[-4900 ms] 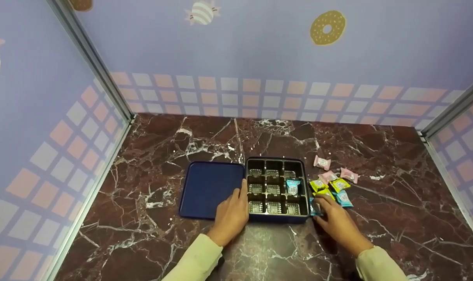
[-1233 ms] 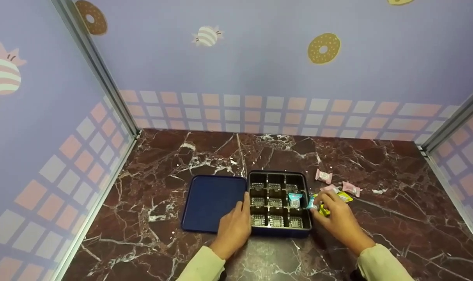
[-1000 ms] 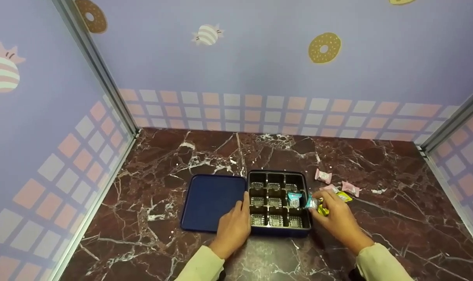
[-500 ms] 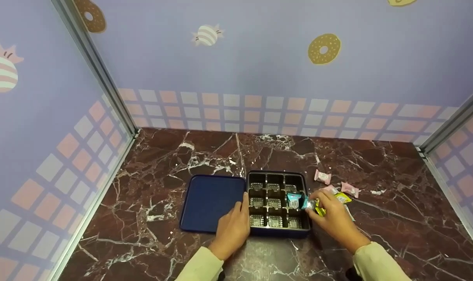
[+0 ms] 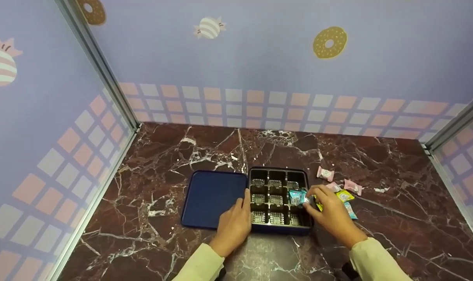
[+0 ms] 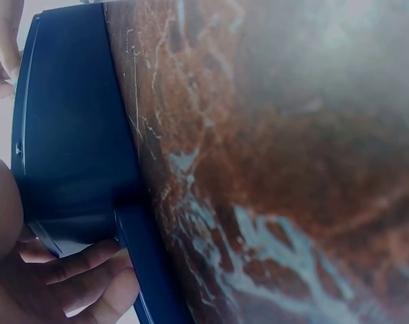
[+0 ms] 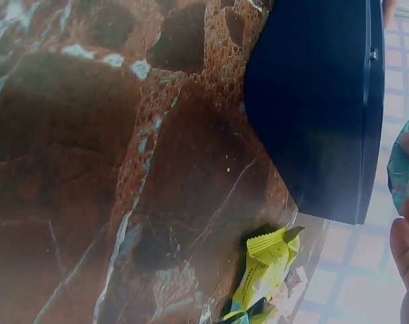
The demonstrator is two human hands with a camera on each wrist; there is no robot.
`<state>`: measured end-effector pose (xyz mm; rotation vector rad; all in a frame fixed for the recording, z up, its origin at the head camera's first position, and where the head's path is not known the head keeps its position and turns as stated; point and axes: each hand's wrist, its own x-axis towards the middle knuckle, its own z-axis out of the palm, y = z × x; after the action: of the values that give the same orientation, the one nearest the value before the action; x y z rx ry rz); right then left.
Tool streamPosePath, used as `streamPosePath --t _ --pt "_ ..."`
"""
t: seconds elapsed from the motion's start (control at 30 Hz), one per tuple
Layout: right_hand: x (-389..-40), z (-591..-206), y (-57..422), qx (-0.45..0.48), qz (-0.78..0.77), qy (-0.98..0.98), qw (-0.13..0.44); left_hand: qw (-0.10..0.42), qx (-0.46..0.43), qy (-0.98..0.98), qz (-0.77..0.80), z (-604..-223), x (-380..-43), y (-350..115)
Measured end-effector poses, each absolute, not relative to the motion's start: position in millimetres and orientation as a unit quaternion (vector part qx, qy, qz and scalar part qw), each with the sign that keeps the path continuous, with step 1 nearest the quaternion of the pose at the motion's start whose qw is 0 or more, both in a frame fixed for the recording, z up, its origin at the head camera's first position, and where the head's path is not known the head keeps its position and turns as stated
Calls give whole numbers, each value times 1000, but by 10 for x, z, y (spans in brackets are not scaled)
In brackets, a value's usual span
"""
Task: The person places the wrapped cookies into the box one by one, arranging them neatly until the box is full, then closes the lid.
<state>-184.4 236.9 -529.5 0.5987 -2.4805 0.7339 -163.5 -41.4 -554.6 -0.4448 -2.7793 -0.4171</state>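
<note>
My right hand pinches a blue wrapped candy between thumb and fingertips, above the right side of the dark blue box. In the head view this candy overlaps another blue candy lying in the middle-right compartment. A black divided tray with nine-cell layout lines the box; the other compartments show bare bottoms. My left hand rests along the box's left side, index finger straight against the rim, its other fingers over the edge of the flat blue lid. In the left wrist view its fingers touch the box's corner.
Right of the box lie several wrapped candies: pink ones, yellow ones and a blue one, partly hidden by my right hand. The marbled tabletop meets patterned walls at the back and sides.
My right hand has picked up a blue candy from the pile and carried it left, over the box's right rim. My left hand has stayed at the box's left side.
</note>
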Motion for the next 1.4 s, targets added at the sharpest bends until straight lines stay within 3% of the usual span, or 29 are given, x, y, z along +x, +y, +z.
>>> streamPosePath --t 0.27,0.6,1.4 --pt "-1842 -5279 2315 212 267 -913 223 161 -161 -963 -143 -5541 -1624 -377" --pt "-1894 -5271 2217 244 273 -901 233 143 -159 -968 -133 -5531 -1618 -380" --pt "-1904 -5249 1992 225 280 -918 168 160 -157 -966 -129 -5538 -1645 -391"
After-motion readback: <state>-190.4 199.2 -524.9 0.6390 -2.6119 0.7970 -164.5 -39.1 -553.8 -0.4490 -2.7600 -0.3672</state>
